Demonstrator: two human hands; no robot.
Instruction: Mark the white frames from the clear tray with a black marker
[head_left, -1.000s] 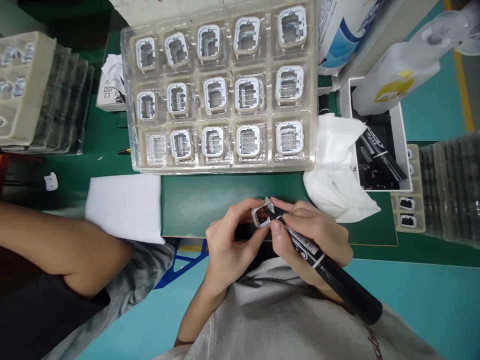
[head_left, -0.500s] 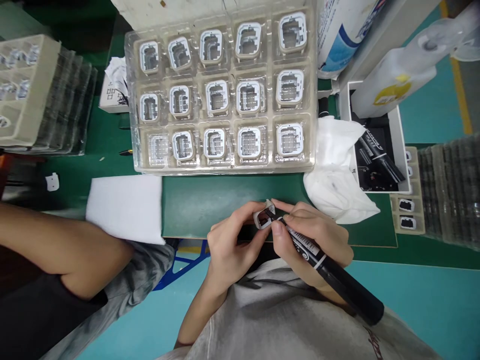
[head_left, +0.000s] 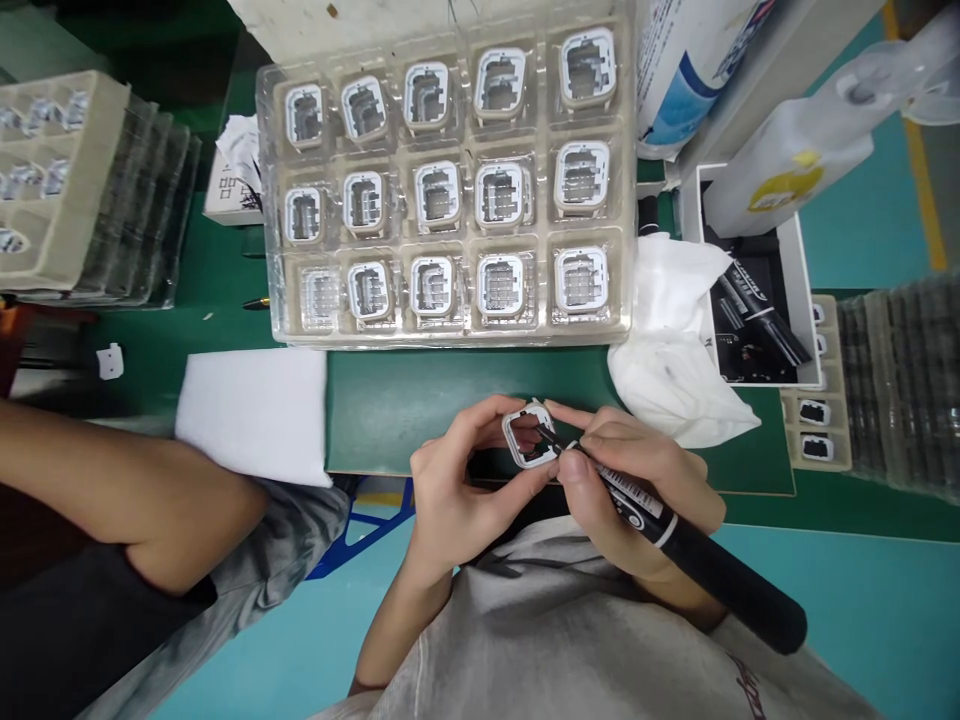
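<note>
Your left hand [head_left: 457,500] pinches a small white frame part [head_left: 529,438] between thumb and fingertips, held just above the hand. Touching it from the right, your right hand [head_left: 637,490] grips a black marker [head_left: 675,535], its tip inside the frame's opening.

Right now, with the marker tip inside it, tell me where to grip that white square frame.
Grip the white square frame by its outer side walls, coming from the left as the left hand does, thumb and fingers on opposite edges. Its open face is taken by the black marker in the right hand, so approach should probably avoid that side.
</note>
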